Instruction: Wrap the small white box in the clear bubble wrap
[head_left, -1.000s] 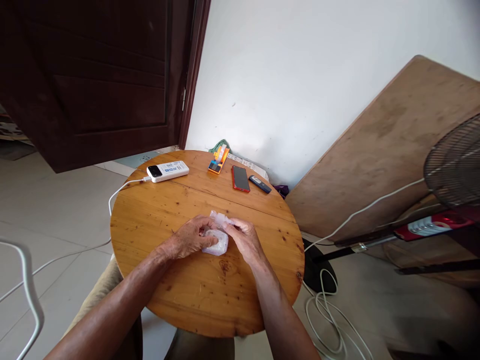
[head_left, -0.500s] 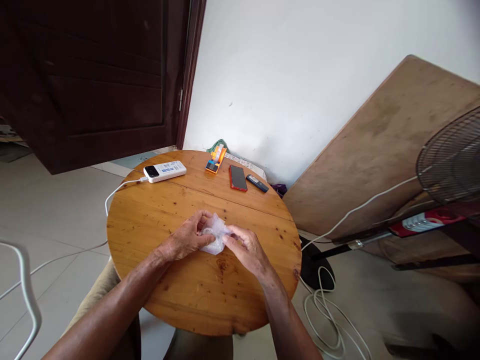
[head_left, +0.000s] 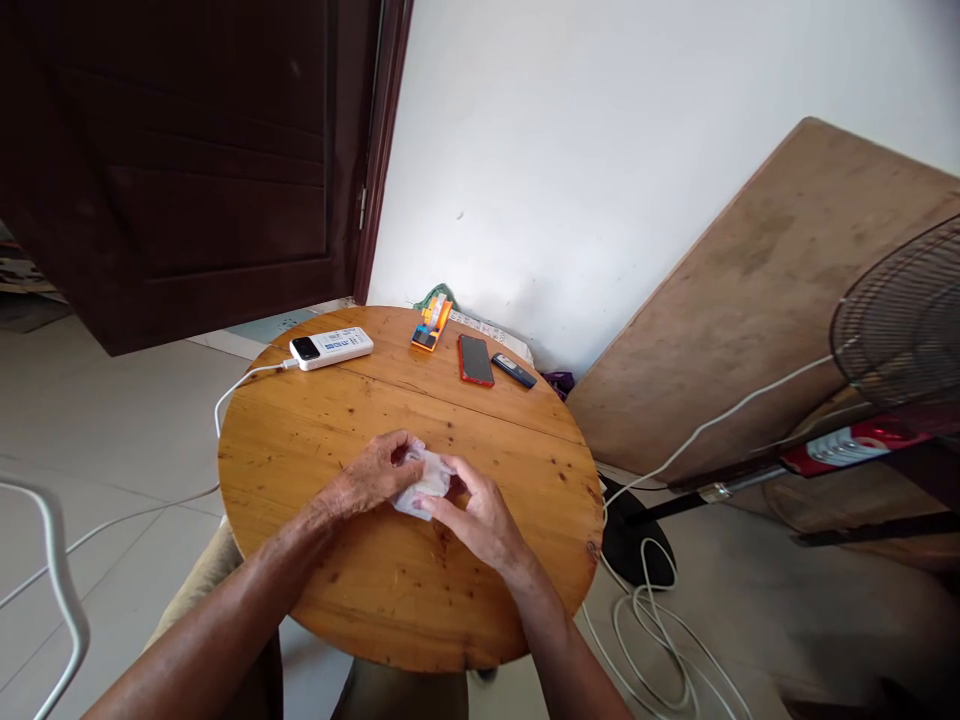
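A small crumpled bundle of translucent whitish plastic (head_left: 422,484) lies low over the near middle of the round wooden table (head_left: 360,590). My left hand (head_left: 377,474) grips its left side, thumb on top and fingers curled behind. On the right side, my right hand (head_left: 480,515) holds the plastic between its thumb and fingertips. What the plastic wraps, if anything, cannot be made out.
Along the table's far side are a white power bank (head_left: 331,347) with a cable, an orange tape dispenser (head_left: 432,323), a red-edged phone (head_left: 475,360) and a dark blue handheld object (head_left: 514,369). A fan (head_left: 900,310) stands at the right.
The plastic has been folded flatter and more compact, its upright peak gone. My right hand has shifted slightly left and down with it.
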